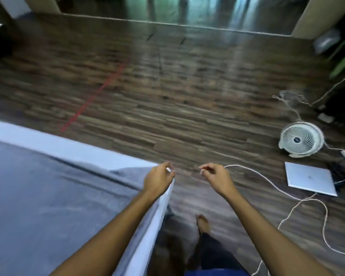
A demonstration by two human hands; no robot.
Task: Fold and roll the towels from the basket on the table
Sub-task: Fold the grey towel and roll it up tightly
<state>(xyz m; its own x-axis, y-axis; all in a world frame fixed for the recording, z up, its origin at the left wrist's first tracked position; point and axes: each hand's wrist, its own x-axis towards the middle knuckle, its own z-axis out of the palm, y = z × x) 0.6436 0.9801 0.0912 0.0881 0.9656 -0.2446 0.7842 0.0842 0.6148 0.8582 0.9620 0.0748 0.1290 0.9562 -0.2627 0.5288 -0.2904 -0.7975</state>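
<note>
Now my left hand (159, 176) pinches the grey towel (48, 186) at the table's (68, 144) corner; my right hand (215, 176) hovers beside that corner, fingers curled, seemingly empty. Judging it soft and limp, I'd grip corners.

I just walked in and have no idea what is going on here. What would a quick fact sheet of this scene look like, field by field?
Place: corner of a table, above a wooden floor
On the table: grey towel, spread out
Left hand: grips the towel's corner at the table's corner
Right hand: off the table, fingers curled, nothing seen in them
On the floor: white fan, closed laptop, white cable
Picture quality: blurred
</note>
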